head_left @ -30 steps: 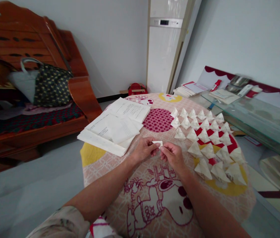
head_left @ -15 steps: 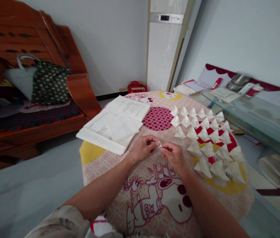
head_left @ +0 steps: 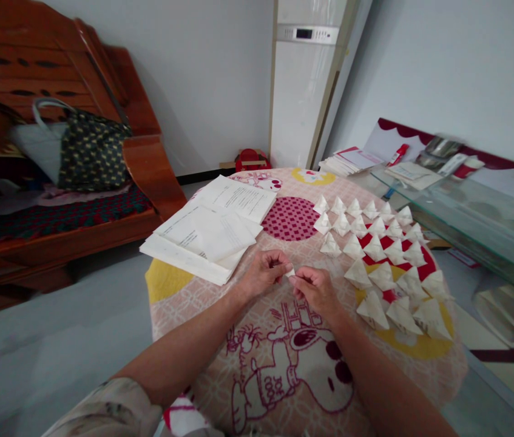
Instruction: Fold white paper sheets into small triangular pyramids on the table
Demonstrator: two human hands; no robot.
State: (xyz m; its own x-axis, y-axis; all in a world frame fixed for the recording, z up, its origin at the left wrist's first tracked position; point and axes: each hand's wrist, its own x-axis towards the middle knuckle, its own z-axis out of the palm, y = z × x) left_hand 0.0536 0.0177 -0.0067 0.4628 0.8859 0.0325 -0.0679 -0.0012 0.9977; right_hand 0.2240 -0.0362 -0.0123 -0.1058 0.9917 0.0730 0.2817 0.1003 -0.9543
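Between my two hands is a small folded piece of paper (head_left: 290,272), mostly covered by fingers. My left hand (head_left: 266,271) pinches it from the left, and my right hand (head_left: 315,286) grips its right side with thumb and fingertips. Both hands are just above the patterned tablecloth (head_left: 220,309). To the right stand rows of folded white paper pyramids (head_left: 375,247), several in each row. Left of my hands lies a stack of printed paper sheets (head_left: 211,227), opened out, with loose smaller pieces on top.
A glass shelf unit (head_left: 475,212) borders the table on the right, with papers, a red-capped tube (head_left: 397,155) and a metal bowl on it. At left is a wooden bench (head_left: 147,176) holding a dark patterned bag (head_left: 95,152). A tall white cabinet-like unit (head_left: 300,97) stands behind.
The small folded paper has tilted and dropped slightly between my fingers. My right hand has shifted a little down and left. The pyramids and the paper stack are where they were.
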